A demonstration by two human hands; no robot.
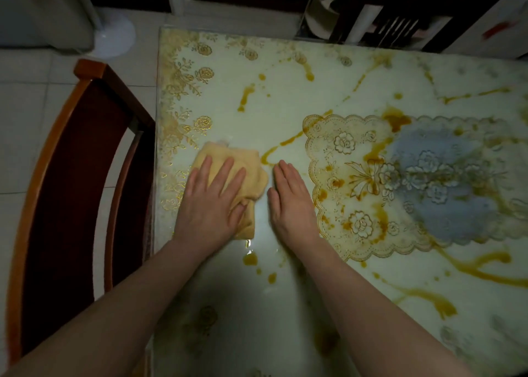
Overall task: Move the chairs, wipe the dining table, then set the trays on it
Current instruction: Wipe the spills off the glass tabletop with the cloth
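Observation:
The dining table [285, 71] has a pale glossy top with gold flower prints and many brown-orange streaks and drops of spilled liquid. A yellow cloth [257, 176] lies bunched near the table's left edge. My left hand [211, 199] presses flat on the cloth with straight, spread fingers. Just right of it, my right hand [291, 199] lies flat on the bare tabletop, fingers together, beside the cloth and apart from it. A wooden chair [71, 191] with a dark red seat stands against the table's left side. No trays are in view.
A lace-edged mat [371, 148] with a blue centre lies under the glossy top at the right, stained brown-orange. A white fan base [114, 38] stands on the tiled floor at the far left. Dark wooden furniture [400, 13] stands beyond the far edge.

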